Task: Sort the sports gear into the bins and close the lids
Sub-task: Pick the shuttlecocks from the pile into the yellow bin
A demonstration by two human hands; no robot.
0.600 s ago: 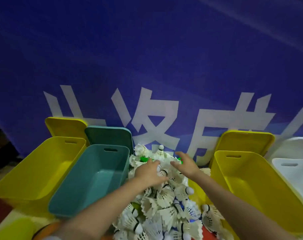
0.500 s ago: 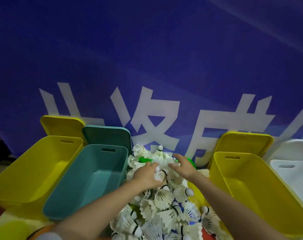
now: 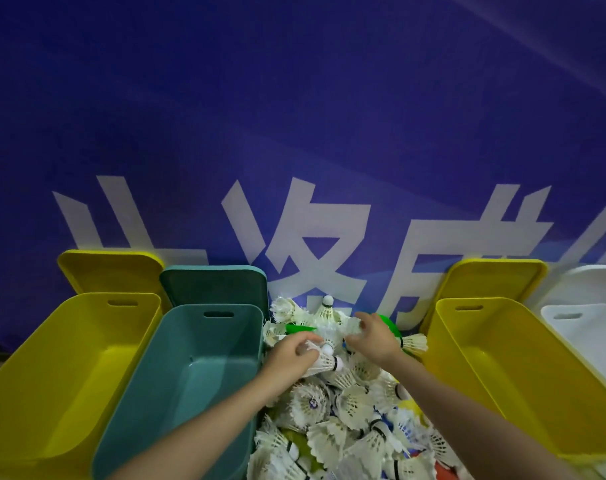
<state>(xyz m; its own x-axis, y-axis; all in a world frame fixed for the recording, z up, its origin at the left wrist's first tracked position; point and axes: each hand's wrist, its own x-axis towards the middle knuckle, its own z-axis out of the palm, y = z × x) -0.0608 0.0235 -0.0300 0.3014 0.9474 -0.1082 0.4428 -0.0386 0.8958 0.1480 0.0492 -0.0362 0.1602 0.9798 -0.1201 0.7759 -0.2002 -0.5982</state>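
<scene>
A heap of white feather shuttlecocks [image 3: 346, 410] fills the gap between the bins. My left hand [image 3: 289, 356] grips a shuttlecock [image 3: 326, 363] at the heap's far part, its black-banded cork pointing right. My right hand [image 3: 376, 339] curls its fingers round another shuttlecock [image 3: 355, 325] just beyond. A green object [image 3: 300, 328] shows among the shuttlecocks behind my hands. To the left stand an empty teal bin [image 3: 177, 386] and an empty yellow bin [image 3: 62, 368]. To the right stands another empty yellow bin [image 3: 516, 382].
A white bin [image 3: 585, 334] sits at the far right. Lids lean behind the bins against a blue banner with white characters: yellow lid [image 3: 111, 271], teal lid [image 3: 215, 285], yellow lid [image 3: 495, 278], white lid [image 3: 596, 278].
Both hands have closed on shuttlecocks in the heap; the left hand has drawn one slightly out toward the teal bin. The view has shifted a little.
</scene>
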